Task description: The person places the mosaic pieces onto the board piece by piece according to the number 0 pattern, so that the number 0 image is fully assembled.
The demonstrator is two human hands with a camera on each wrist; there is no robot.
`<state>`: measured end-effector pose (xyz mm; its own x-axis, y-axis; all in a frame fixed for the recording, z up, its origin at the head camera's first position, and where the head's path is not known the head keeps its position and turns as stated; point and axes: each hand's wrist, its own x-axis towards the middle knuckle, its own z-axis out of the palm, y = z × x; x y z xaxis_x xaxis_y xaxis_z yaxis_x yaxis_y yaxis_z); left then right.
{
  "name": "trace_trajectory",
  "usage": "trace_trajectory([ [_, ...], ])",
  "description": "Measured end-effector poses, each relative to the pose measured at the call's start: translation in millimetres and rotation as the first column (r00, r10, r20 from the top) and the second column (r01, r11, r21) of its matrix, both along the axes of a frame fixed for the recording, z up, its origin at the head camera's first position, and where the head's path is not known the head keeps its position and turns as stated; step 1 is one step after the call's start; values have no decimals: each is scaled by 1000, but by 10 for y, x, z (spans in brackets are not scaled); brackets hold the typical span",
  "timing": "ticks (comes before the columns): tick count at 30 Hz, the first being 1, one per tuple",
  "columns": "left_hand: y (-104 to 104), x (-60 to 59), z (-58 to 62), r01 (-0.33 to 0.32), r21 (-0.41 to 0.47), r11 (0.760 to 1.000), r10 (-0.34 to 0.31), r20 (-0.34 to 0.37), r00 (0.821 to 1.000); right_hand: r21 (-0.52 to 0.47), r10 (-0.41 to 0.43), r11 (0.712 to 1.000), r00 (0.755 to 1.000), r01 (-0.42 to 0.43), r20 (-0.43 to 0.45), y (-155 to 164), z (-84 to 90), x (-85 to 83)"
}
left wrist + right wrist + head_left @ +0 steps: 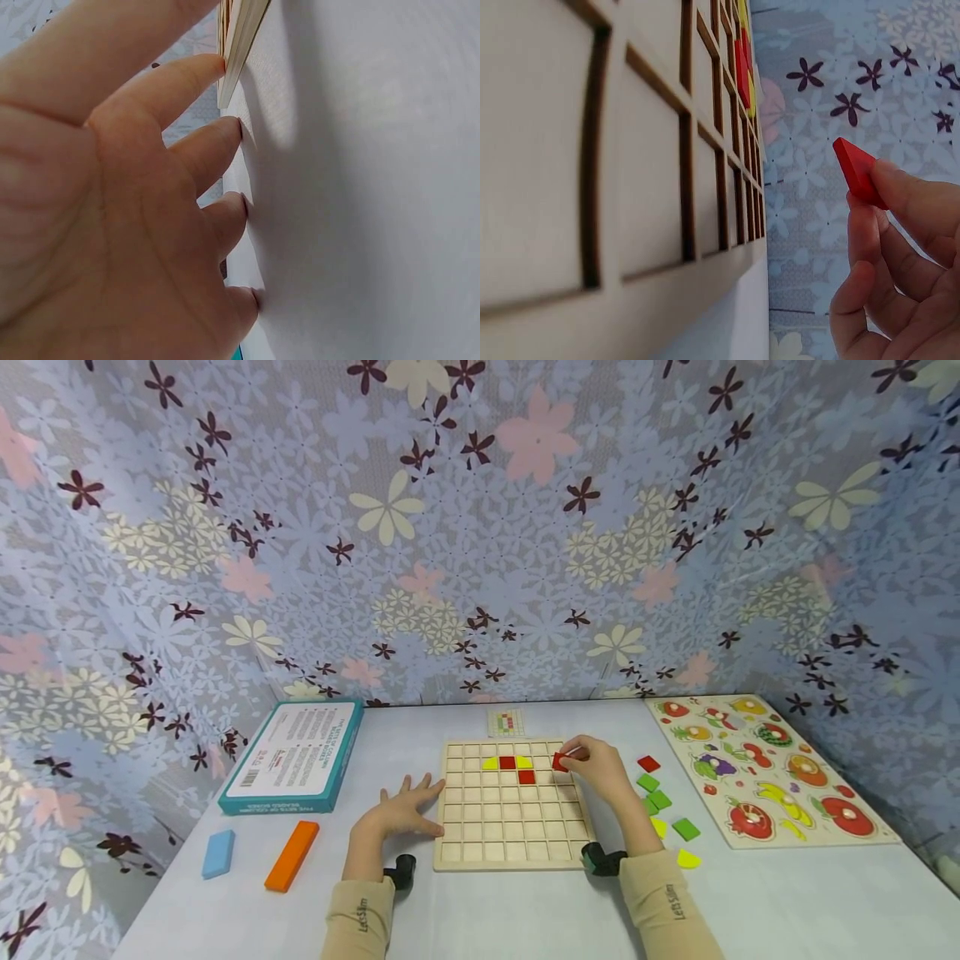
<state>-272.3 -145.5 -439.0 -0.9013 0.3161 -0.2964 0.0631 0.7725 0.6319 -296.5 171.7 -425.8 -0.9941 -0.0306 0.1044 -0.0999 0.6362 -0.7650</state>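
A wooden grid board [513, 865] lies flat on the table. Two red square tiles [527, 777] and two yellow curved-edge tiles [490, 764] sit in its upper cells. Between thumb and fingertips, my right hand [604, 770] pinches another red square tile [859, 171], raised over the board's upper right part. My left hand [396, 817] is spread beside the board's left edge, fingers straight. In the left wrist view, one fingertip touches the board's side [244, 37] while the other fingertips rest on the table.
Right of the board lie a red tile [648, 763], several green tiles [686, 829] and yellow tiles [688, 859]. Beyond them is a fruit puzzle board [716, 793]. A small pattern card [495, 724] lies behind. A teal box [330, 777], blue block [218, 854] and orange block [292, 856] are left.
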Motion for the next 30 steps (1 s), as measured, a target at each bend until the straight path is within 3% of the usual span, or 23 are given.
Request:
trace_trajectory([
  [17, 2, 4, -34, -8, 0, 1000, 8, -8, 1000, 22, 82, 996, 997, -81, -12, -168, -9, 52],
  [30, 1, -5, -62, -2, -6, 1000, 2, -11, 1000, 41, 181, 982, 977, -186, 112, -295, -44, 90],
])
